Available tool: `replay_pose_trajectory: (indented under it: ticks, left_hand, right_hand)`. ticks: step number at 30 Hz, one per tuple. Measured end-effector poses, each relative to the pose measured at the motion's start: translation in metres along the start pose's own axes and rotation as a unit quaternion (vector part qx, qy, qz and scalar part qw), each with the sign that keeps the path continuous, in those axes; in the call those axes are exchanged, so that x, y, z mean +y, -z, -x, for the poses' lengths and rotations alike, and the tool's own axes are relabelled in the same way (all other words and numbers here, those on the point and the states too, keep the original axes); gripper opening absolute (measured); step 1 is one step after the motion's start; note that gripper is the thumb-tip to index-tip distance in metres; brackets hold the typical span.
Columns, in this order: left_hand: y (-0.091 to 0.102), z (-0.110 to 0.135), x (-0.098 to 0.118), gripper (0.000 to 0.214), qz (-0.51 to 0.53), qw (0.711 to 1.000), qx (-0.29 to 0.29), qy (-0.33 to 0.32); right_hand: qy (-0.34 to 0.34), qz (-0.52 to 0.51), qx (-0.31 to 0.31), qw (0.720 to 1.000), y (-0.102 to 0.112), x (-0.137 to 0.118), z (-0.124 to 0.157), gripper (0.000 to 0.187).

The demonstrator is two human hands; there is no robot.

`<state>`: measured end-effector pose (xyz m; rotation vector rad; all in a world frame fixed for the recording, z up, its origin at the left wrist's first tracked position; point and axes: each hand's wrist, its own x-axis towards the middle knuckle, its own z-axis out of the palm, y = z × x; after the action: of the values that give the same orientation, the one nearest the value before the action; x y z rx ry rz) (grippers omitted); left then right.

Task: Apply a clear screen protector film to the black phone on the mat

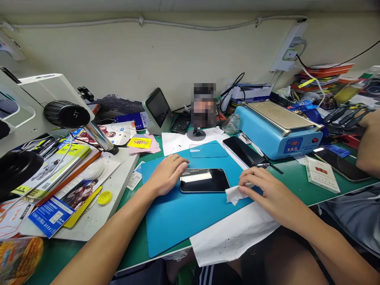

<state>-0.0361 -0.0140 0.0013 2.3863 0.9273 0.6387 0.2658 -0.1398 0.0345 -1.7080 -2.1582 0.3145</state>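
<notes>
A smartphone (204, 186) with a dark glossy screen lies face up on a blue mat (178, 221), a bright reflection across its glass. My left hand (169, 174) rests flat at the phone's left end, fingers stretched out and the thumb by its upper left corner. At the other end, my right hand (264, 186) pinches a crumpled white wipe (235, 195), which touches or nearly touches the phone's lower right corner. Behind the phone lies a clear, dark-edged glass panel (208, 150).
A light blue heating machine (267, 130) stands at the back right, with a second dark phone (245, 151) before it. White paper (234, 233) overhangs the front edge. A microscope (68, 114) and booklets crowd the left. Another person's arm (368, 142) shows at the right.
</notes>
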Motion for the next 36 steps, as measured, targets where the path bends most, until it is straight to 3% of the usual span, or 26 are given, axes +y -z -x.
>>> replay_pose_trajectory:
  ticks: [6, 11, 14, 17, 24, 30, 33, 36]
  left_hand:
    - [0.000, 0.000, 0.000, 0.046, 0.001, 1.000, -0.002, -0.001]
    - [0.001, 0.000, 0.000, 0.046, 0.003, 1.000, -0.003, -0.002]
    - [0.000, 0.000, -0.001, 0.046, 0.002, 1.000, -0.003, -0.002]
    - [-0.001, 0.000, -0.001, 0.046, 0.001, 1.000, -0.002, -0.002]
    - [0.000, 0.000, -0.001, 0.047, -0.001, 1.000, -0.005, -0.005]
    - [0.001, 0.000, -0.001, 0.046, -0.003, 1.000, -0.006, -0.004]
    - [0.001, 0.000, -0.001, 0.047, -0.005, 1.000, -0.006, -0.003]
    - [0.000, -0.001, -0.001, 0.046, -0.005, 1.000, -0.005, -0.004]
  right_hand:
    - [0.045, -0.003, 0.092, 0.995, -0.017, -0.020, -0.023, 0.024]
    - [0.057, -0.004, 0.118, 0.991, -0.027, -0.027, -0.015, 0.024]
    - [0.088, 0.013, 0.102, 0.991, -0.035, -0.036, -0.008, 0.028]
    - [0.115, 0.060, 0.063, 0.990, -0.045, -0.041, -0.005, 0.044]
    - [0.117, 0.097, 0.008, 0.988, -0.051, -0.046, 0.015, 0.068]
    - [0.128, 0.121, 0.038, 0.984, -0.054, -0.053, 0.033, 0.076]
    - [0.122, 0.127, 0.062, 0.982, -0.057, -0.054, 0.033, 0.074]
    - [0.113, 0.136, 0.042, 0.983, -0.058, -0.053, 0.025, 0.070]
